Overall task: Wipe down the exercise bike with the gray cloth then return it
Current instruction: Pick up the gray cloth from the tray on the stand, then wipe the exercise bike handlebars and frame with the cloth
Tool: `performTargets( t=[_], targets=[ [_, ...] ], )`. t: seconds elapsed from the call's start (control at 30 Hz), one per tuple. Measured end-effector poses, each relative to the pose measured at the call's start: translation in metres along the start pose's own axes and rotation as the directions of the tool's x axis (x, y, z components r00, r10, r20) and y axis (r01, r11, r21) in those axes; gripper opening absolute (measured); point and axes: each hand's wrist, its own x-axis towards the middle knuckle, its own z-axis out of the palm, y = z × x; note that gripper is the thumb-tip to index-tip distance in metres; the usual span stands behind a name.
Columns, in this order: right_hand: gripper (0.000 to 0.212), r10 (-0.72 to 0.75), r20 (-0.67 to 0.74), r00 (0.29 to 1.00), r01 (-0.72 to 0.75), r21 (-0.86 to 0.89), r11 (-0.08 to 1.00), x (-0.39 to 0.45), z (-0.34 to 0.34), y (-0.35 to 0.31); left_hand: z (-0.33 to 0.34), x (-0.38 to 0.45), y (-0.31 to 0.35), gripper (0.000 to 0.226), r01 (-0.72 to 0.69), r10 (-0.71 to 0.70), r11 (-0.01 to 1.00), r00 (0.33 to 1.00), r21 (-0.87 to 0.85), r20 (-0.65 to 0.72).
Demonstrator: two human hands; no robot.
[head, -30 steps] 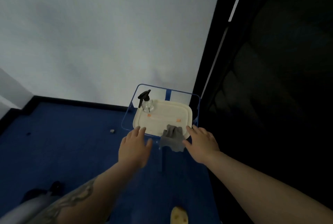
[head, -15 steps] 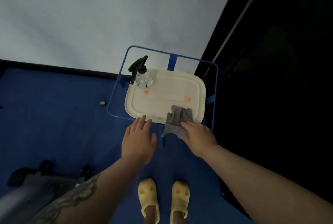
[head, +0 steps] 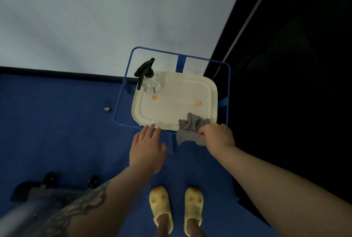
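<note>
I see the blue floor (head: 57, 132) filling the lower half of the view, with a pale wall (head: 114, 17) above it and a dark area toward 3 o'clock. At 8 o'clock, the grey and black base of the exercise bike (head: 43, 194) shows at the edge, partly covered by my left forearm. Just above centre stands a blue metal frame (head: 122, 93) that carries a cream tray (head: 190, 88). In the tray's 10 o'clock corner a clear spray bottle (head: 152, 82) with a black trigger head stands upright. Two small orange tabs lie across the tray's middle.

The gray cloth (head: 190, 128) is bunched at the tray's 5 o'clock corner, half on the tray and half hanging over its near rim. My right hand (head: 217, 137) has its grip closed around the cloth's near edge, fingers curled into the fabric. My left hand (head: 148, 149) is spread flat with straight fingers, grip open, its fingertips (head: 150, 128) at the frame's near rail; I cannot tell whether they touch it. Yellow shoes (head: 177, 208) show at 6 o'clock.
</note>
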Motion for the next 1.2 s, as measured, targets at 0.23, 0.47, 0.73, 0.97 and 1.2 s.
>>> performTargets(
  t=[0.23, 0.47, 0.73, 0.97, 1.2],
  targets=[
    [0.019, 0.008, -0.064, 0.998, -0.007, 0.022, 1.0, -0.017, -0.068, -0.007, -0.08, 0.0, 0.005, 0.057, 0.009, -0.01, 1.0, 0.994, -0.005, -0.106],
    [0.021, -0.025, -0.324, 0.946, 0.039, 0.036, 0.999, -0.057, -0.198, -0.031, -0.211, -0.017, 0.027, 0.054, -0.059, 0.063, 0.998, 0.936, 0.023, -0.346],
    [0.027, -0.035, -0.681, 0.731, 0.096, 0.052, 0.994, -0.121, -0.362, -0.052, -0.366, -0.058, 0.055, 0.054, -0.085, 0.117, 0.993, 0.808, 0.082, -0.578],
    [0.021, -0.053, -0.875, 0.482, 0.157, 0.027, 0.987, -0.197, -0.466, -0.062, -0.474, -0.13, 0.082, 0.051, -0.062, 0.126, 0.992, 0.632, 0.113, -0.764],
    [0.019, -0.108, -0.915, 0.389, 0.248, -0.01, 0.969, -0.268, -0.51, -0.06, -0.514, -0.215, 0.106, 0.052, 0.019, 0.081, 0.994, 0.5, 0.105, -0.862]
  ],
)
